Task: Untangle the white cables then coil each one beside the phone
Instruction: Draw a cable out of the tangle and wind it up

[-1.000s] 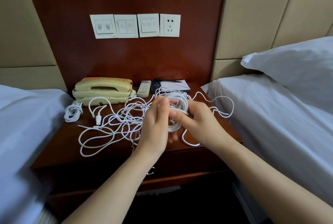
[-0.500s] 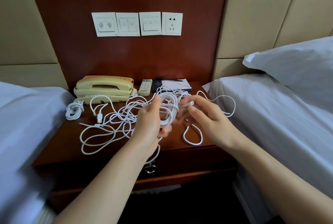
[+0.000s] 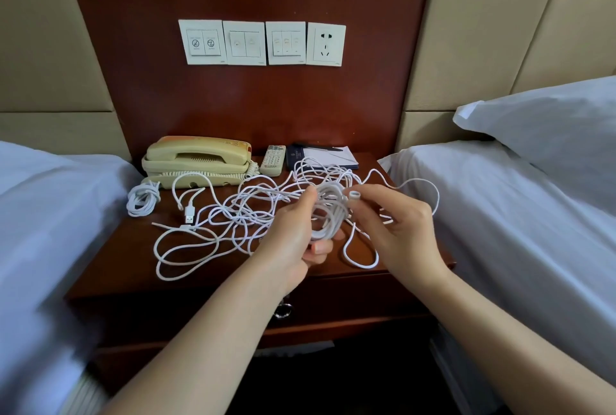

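A tangle of white cables (image 3: pixel 233 214) sprawls over the wooden nightstand (image 3: pixel 110 268), with a USB plug (image 3: pixel 189 214) lying loose near its left side. My left hand (image 3: pixel 296 234) grips a partly wound coil (image 3: pixel 328 214) of one cable above the nightstand's middle. My right hand (image 3: pixel 396 228) pinches that cable's plug end (image 3: pixel 354 195) just right of the coil. A beige phone (image 3: pixel 196 161) stands at the back left. One finished white coil (image 3: pixel 143 199) lies left of the phone's front.
A remote control (image 3: pixel 273 160) and a notepad with pen (image 3: pixel 325 156) sit behind the tangle. Beds with white sheets flank the nightstand, a pillow (image 3: pixel 546 134) on the right one. Switches and a socket (image 3: pixel 326 44) are on the wall panel.
My hands have drawn apart. The right hand pulled the cable's plug end free of the coil and now holds it up beside it; the left hand keeps gripping the coil.
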